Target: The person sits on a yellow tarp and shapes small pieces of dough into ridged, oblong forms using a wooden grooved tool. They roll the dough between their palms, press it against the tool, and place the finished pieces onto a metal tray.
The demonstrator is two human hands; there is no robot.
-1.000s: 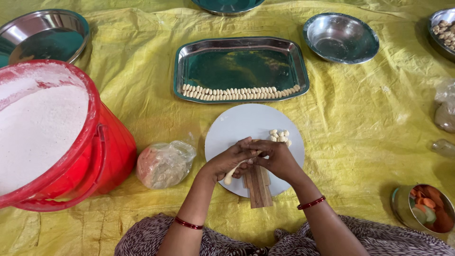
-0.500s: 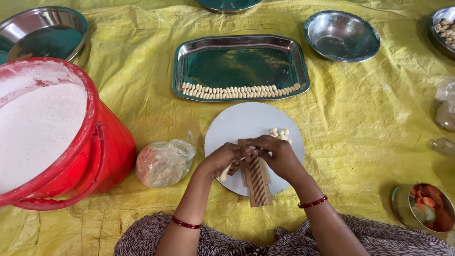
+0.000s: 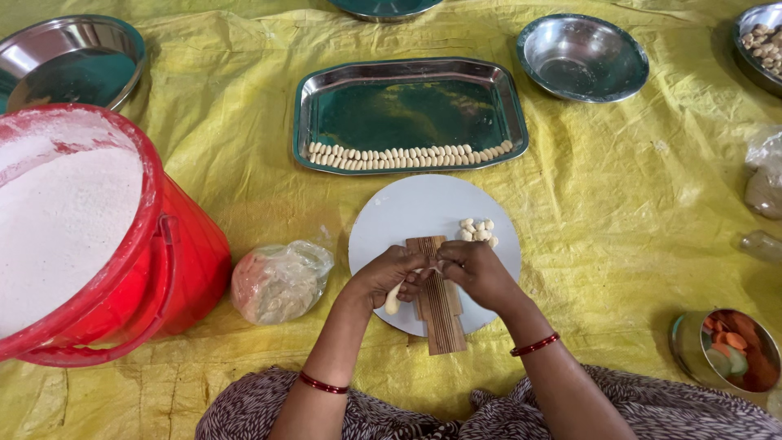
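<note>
Left hand (image 3: 389,277) curled around a pale dough strip (image 3: 394,300), right hand (image 3: 475,273) pinching its other end, both over a ridged wooden board (image 3: 438,314) on a round white plate (image 3: 423,208). Shaped dough pieces (image 3: 477,230) just beyond.

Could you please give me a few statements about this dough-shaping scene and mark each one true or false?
1. The left hand holds a strip of dough. True.
2. The ridged wooden board lies on the steel tray. False: it lies on the round white plate.
3. The red bucket holds white flour. True.
4. The steel tray is full. False: one row of shaped pieces lines its near edge.
</note>
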